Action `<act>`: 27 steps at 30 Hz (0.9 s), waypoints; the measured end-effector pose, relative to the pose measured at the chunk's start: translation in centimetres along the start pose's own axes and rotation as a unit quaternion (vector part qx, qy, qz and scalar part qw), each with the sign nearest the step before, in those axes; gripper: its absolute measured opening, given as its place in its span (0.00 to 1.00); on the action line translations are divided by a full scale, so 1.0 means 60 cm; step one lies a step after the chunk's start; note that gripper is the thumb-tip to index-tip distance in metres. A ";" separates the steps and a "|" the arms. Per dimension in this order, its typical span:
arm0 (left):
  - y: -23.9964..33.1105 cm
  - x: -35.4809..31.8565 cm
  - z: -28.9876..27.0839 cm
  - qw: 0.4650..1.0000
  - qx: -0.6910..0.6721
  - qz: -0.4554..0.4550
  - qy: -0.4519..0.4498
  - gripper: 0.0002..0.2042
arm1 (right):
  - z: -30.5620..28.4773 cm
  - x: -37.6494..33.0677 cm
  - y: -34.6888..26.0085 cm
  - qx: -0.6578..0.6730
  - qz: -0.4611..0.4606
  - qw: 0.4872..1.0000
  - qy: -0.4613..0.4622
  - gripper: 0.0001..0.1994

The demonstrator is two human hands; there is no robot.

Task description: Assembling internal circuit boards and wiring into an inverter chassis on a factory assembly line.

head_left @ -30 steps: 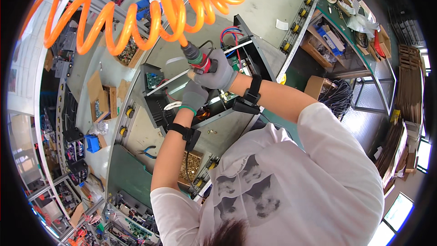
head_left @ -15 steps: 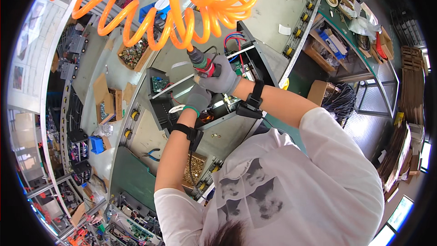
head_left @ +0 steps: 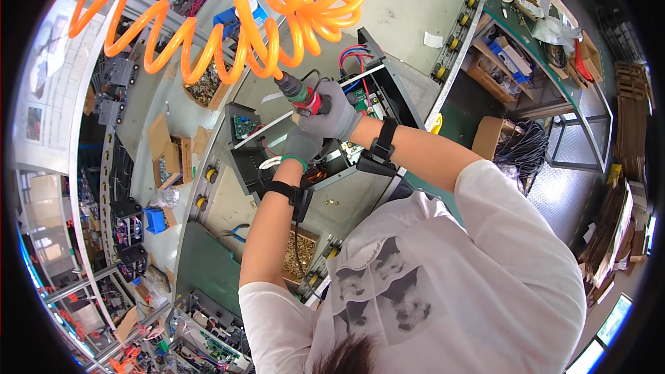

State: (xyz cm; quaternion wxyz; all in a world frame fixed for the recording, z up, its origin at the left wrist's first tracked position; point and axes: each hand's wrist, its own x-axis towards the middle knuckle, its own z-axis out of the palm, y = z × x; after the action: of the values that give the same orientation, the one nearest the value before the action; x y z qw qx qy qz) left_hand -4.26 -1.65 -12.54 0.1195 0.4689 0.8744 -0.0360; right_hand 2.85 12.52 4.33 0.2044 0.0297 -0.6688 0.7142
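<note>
My gloved right hand (head_left: 338, 114) is wrapped round a red and black air screwdriver (head_left: 296, 91), its upper end joined to a coiled orange air hose (head_left: 267, 45). Just below, my gloved left hand (head_left: 303, 144) meets the right one over the device; its fingers are largely hidden, so what they hold does not show. Beneath both hands lies an open black metal case (head_left: 336, 181) with green circuit boards, a bright metal bar across it and red and blue wires (head_left: 357, 55). White wires (head_left: 271, 162) stick out beside my left wrist. The screwdriver's working end is covered by my hands.
Small brass-coloured parts fill a box (head_left: 299, 253) near my left forearm, with blue-handled pliers (head_left: 239, 233) beside it. Several loose parts (head_left: 332, 202) lie on the bench. Open cartons (head_left: 170, 156) and a blue bin (head_left: 154, 220) stand left. Rollers (head_left: 443, 69) line the bench's right edge.
The hose coils have shifted left and up in the picture, and the screwdriver's top has tilted slightly left. Both hands stay together over the case, and the surroundings moved slightly with the view.
</note>
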 end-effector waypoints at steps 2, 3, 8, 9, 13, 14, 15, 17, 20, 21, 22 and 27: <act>0.055 0.034 -0.115 0.989 -0.126 -0.038 -0.067 0.15 | -0.043 0.005 0.009 -0.005 0.028 1.000 -0.012 0.16; 0.047 0.024 -0.099 0.989 -0.124 -0.046 -0.067 0.15 | -0.032 0.003 0.004 0.001 0.026 0.999 -0.018 0.16; 0.043 0.028 -0.072 0.990 -0.117 -0.071 -0.036 0.18 | -0.030 0.006 0.000 -0.009 0.024 1.000 -0.002 0.17; 0.036 0.027 -0.062 0.990 -0.115 -0.075 -0.035 0.18 | -0.027 0.007 -0.003 -0.006 0.023 1.000 -0.004 0.17; 0.012 0.016 -0.012 0.988 0.061 0.057 0.127 0.19 | -0.006 0.004 -0.021 -0.006 0.013 1.000 -0.018 0.16; 0.010 0.013 -0.006 0.988 0.053 0.044 0.141 0.19 | -0.001 0.004 -0.025 -0.021 0.016 0.999 -0.024 0.16; 0.024 0.018 -0.026 0.987 0.052 0.051 0.141 0.19 | -0.010 0.005 -0.017 -0.025 0.017 0.999 -0.017 0.16; 0.054 0.019 -0.095 0.991 -0.106 -0.018 0.074 0.20 | -0.029 0.008 0.003 0.018 0.013 1.000 0.001 0.16; 0.044 -0.001 -0.094 0.979 -0.180 -0.091 0.001 0.19 | -0.015 0.007 0.000 -0.009 0.002 1.000 -0.025 0.15; 0.051 -0.006 -0.099 0.980 -0.179 -0.089 0.002 0.19 | -0.015 0.011 -0.007 -0.010 0.000 1.000 -0.023 0.15; 0.069 -0.021 -0.106 0.987 -0.118 -0.099 0.048 0.17 | -0.018 0.012 -0.020 0.016 -0.010 1.000 -0.015 0.14; 0.080 -0.018 -0.169 0.990 -0.074 -0.105 -0.056 0.13 | -0.043 0.020 -0.086 0.131 0.028 0.991 0.010 0.16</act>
State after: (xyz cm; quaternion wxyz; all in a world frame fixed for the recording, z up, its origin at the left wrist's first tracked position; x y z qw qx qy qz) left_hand -1.47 1.91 -2.23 0.1985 0.3620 0.9107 -0.0096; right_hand 4.09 15.40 9.33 0.1856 0.0307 -0.5676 0.8015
